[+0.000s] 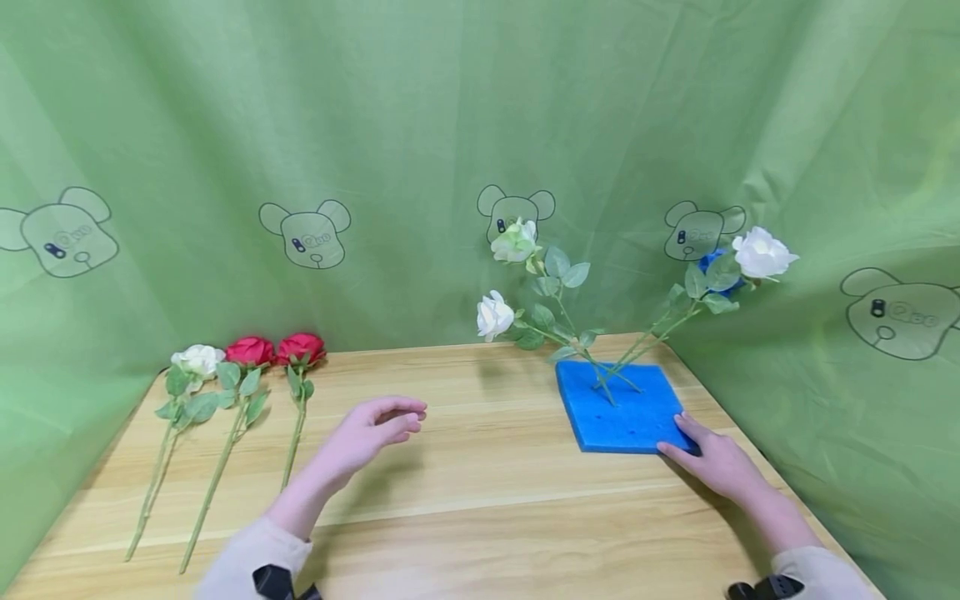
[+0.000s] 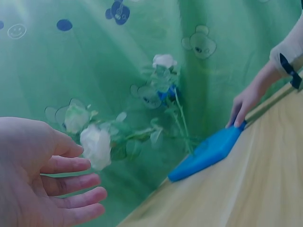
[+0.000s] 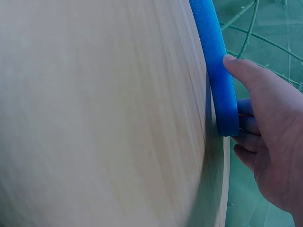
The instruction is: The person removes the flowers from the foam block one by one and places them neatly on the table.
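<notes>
A flat blue foam block (image 1: 626,417) lies on the right of the table with artificial roses stuck in it. My right hand (image 1: 720,460) grips its near right corner; in the right wrist view the thumb presses the edge of the foam (image 3: 215,71) and the other fingers curl round the side. White roses (image 1: 495,317) lean left from the block, one of them greenish, while a white rose (image 1: 762,253) and a blue rose (image 1: 722,273) lean right. My left hand (image 1: 367,433) hovers over the middle of the table, fingers relaxed, holding nothing.
On the left of the table lie a white rose (image 1: 198,363) and two red roses (image 1: 251,352), stems toward me. A green curtain (image 1: 405,167) with bear drawings hangs behind and beside the table (image 1: 495,533). The block sits near the table's right edge.
</notes>
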Motion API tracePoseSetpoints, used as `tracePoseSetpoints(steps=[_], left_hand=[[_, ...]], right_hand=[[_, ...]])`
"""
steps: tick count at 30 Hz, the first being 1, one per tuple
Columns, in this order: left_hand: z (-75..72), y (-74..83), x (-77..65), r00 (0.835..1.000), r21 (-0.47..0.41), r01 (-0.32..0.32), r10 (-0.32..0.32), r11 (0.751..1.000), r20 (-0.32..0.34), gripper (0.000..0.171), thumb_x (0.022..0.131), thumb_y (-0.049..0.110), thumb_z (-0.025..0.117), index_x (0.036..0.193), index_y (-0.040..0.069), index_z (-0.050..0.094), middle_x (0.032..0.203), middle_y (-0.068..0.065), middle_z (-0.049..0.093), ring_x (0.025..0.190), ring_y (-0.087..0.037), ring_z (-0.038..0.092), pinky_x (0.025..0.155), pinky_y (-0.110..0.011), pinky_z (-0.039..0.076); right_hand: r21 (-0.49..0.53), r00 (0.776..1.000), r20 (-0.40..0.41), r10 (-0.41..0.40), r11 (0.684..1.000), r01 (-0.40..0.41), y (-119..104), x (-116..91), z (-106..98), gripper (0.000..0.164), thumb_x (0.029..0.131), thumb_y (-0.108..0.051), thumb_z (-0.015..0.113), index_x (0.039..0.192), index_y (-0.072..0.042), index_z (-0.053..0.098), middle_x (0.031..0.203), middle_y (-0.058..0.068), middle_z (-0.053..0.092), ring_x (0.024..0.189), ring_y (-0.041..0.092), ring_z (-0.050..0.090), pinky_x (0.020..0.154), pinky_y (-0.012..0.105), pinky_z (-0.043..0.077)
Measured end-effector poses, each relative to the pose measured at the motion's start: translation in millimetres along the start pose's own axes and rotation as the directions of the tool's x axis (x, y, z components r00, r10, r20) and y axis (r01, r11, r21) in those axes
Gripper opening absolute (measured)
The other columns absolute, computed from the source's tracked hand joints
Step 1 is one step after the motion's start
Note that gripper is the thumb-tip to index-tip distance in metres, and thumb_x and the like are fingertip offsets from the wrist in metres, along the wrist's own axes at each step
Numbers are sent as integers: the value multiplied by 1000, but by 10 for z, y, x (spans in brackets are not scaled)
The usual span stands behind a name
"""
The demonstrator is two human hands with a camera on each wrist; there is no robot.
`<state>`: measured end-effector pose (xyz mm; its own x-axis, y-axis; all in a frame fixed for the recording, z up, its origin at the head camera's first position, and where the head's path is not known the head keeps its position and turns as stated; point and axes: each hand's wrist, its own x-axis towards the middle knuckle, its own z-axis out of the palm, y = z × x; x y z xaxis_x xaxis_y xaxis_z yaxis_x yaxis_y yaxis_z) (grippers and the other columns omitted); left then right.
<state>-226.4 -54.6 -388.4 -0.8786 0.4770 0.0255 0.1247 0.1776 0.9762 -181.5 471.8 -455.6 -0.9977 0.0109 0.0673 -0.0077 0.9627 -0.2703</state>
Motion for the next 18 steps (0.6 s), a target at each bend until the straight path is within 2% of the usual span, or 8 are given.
tracePoseSetpoints(steps=[7,11,18], left_hand=[[170,149,177,998,-20,-33,33,999,43,39,98,18,56,131,-3,56,132,-23,59,118,-32,61,104,-37,51],[296,240,284,997,-41,-30,33,999,66,38,98,16,56,131,-2,56,133,-22,59,120,-35,59,104,-39,50],[533,321,490,995,-68,-24,31,997,98,36,97,15,58,129,0,58,130,-19,62,118,-32,61,102,-40,52]], right_hand=[[5,1000,4,-2,1000,2,8,1,14,81,94,-54,55,144,8,38,146,34,38,124,58,42,99,67,40],[1,1000,4,1,1000,-1,10,7,3,82,94,-56,54,144,8,37,146,34,37,125,58,41,100,68,39],[-1,1000,8,-5,1000,5,22,20,14,83,94,-56,54,144,8,37,146,34,37,126,58,41,100,67,39]])
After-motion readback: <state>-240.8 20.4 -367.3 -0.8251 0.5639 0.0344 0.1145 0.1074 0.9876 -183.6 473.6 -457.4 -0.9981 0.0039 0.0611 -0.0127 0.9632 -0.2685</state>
